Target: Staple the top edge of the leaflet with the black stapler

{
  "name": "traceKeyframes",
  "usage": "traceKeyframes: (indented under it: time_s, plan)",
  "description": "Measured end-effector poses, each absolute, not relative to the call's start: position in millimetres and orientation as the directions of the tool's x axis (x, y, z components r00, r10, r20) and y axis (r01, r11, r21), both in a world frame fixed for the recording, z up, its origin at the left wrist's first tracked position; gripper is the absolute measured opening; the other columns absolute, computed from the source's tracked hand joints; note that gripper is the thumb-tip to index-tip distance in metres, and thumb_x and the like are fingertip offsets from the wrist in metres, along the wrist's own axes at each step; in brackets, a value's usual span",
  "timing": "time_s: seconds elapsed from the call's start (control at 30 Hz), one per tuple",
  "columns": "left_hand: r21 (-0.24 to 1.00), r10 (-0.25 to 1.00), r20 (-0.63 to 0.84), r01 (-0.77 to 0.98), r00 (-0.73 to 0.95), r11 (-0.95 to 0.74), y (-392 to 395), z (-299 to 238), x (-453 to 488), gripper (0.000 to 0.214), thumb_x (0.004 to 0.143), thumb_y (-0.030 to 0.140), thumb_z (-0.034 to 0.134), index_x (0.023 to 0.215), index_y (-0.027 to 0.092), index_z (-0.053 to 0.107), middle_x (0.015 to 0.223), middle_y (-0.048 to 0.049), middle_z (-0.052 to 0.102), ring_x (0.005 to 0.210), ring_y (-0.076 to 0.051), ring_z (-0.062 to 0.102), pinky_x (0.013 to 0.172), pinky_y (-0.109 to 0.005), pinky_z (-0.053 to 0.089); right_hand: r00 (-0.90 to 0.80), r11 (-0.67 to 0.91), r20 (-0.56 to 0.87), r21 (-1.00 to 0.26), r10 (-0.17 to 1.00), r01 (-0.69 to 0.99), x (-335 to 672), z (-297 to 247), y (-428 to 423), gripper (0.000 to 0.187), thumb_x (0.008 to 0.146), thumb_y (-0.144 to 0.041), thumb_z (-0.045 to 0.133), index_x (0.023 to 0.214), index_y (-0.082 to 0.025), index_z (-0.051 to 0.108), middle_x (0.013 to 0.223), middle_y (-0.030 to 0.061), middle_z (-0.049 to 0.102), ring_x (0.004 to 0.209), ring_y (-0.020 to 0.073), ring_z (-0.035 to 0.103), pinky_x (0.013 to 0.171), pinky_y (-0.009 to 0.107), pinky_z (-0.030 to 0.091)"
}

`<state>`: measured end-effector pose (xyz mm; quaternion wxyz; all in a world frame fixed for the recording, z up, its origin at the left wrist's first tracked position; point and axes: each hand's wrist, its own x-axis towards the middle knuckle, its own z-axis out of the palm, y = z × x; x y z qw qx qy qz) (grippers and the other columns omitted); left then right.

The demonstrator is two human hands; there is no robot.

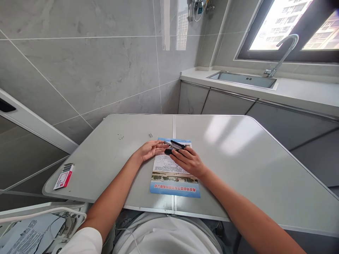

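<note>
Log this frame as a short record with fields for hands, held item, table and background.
left hand: fingertips on the left end of the black stapler, grip unclear
right hand: closed over the black stapler from the right
under hands: printed leaflet, flat on the grey folding table
also on table: red-and-white box at left corner; small metal strip beyond the leaflet
background: sink and tap under a window

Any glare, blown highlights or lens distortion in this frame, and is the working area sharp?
Head view: window blown out white; glare washes the table at right; wide lens bows the table edges; leaflet, left hand and right hand are sharp, evenly lit.
</note>
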<state>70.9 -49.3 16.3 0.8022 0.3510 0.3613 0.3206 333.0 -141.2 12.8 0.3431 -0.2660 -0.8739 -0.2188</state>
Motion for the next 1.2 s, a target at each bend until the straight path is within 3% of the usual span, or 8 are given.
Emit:
traceKeyframes:
  time_s: [0.2,0.3,0.4,0.5,0.67,0.9,1.0,1.2]
  plan:
    - [0.824,0.729,-0.253,-0.254,0.636,0.507,-47.2,5.2,68.5,0.025,0.100,0.024,0.067,0.117,0.008,0.076,0.120,-0.0213,0.078,0.110,-0.028,0.077,0.104,-0.039,0.061,-0.625,0.842,0.605,-0.154,0.494,0.517,326.3,11.6,-146.8,0.032,0.106,-0.018,0.061,0.126,-0.038,0.075,0.128,-0.0022,0.077,0.103,0.0175,0.075,0.097,0.039,0.065]
    - [0.824,0.741,-0.263,-0.256,0.617,0.506,-45.6,2.3,67.8,0.021,0.098,0.017,0.067,0.115,0.008,0.077,0.121,-0.0212,0.077,0.115,-0.027,0.076,0.107,-0.037,0.060,-0.579,0.823,0.615,-0.226,0.536,0.522,327.5,9.6,-144.7,0.034,0.105,-0.017,0.063,0.128,-0.040,0.075,0.129,-0.0023,0.077,0.104,0.0188,0.075,0.101,0.041,0.063]
    - [0.815,0.823,-0.308,-0.314,0.478,0.487,-41.9,3.5,66.2,0.020,0.096,0.004,0.061,0.109,0.007,0.076,0.118,-0.0198,0.077,0.116,-0.024,0.076,0.112,-0.033,0.058,-0.331,0.711,0.740,-0.272,0.585,0.648,329.8,8.6,-139.8,0.036,0.102,-0.013,0.063,0.123,-0.039,0.077,0.123,0.0003,0.079,0.104,0.0241,0.073,0.099,0.049,0.060]
    - [0.824,0.916,-0.303,-0.411,0.263,0.390,-37.9,7.6,64.3,0.024,0.095,-0.003,0.055,0.103,0.008,0.075,0.111,-0.0163,0.077,0.113,-0.021,0.077,0.115,-0.033,0.057,0.002,0.571,0.766,-0.481,0.643,0.666,328.1,7.7,-136.8,0.037,0.096,-0.012,0.067,0.122,-0.036,0.078,0.109,0.0039,0.081,0.100,0.0288,0.071,0.090,0.051,0.060]
    - [0.842,0.965,-0.206,-0.473,0.162,0.259,-36.5,13.5,62.3,0.023,0.098,0.000,0.055,0.106,0.008,0.075,0.114,-0.0154,0.077,0.110,-0.019,0.077,0.116,-0.035,0.056,-0.020,0.483,0.546,-0.724,0.838,0.491,319.4,0.4,-138.6,0.052,0.082,-0.016,0.077,0.132,-0.034,0.075,0.109,0.0030,0.080,0.097,0.0277,0.075,0.087,0.046,0.063]
    - [0.888,0.969,-0.059,-0.431,0.238,0.160,-45.2,22.3,66.1,0.019,0.094,0.016,0.075,0.113,0.013,0.073,0.121,-0.0119,0.078,0.112,-0.018,0.077,0.105,-0.027,0.060,-0.115,0.440,0.443,-0.761,0.889,0.476,326.6,-0.3,-131.0,0.036,0.077,-0.019,0.083,0.112,-0.029,0.081,0.102,0.0031,0.081,0.092,0.0269,0.075,0.087,0.044,0.061]
    - [0.925,0.947,-0.015,-0.354,0.321,0.135,-52.5,26.7,71.7,0.035,0.090,0.035,0.085,0.114,0.016,0.070,0.119,-0.0124,0.079,0.099,-0.019,0.080,0.091,-0.028,0.065,-0.172,0.438,0.408,-0.760,0.896,0.479,332.9,4.6,-127.8,0.035,0.077,-0.021,0.086,0.110,-0.029,0.079,0.105,0.0024,0.080,0.094,0.0272,0.074,0.087,0.045,0.060]
    - [0.986,0.849,0.112,-0.162,0.517,-0.032,-68.4,28.9,85.0,0.056,0.088,0.058,0.081,0.124,0.018,0.066,0.113,-0.0150,0.081,0.089,-0.022,0.079,0.083,-0.033,0.062,-0.141,0.610,0.676,-0.531,0.724,0.588,322.8,18.3,-138.0,0.027,0.094,-0.036,0.079,0.121,-0.032,0.075,0.118,0.0071,0.075,0.108,0.0298,0.067,0.097,0.051,0.054]
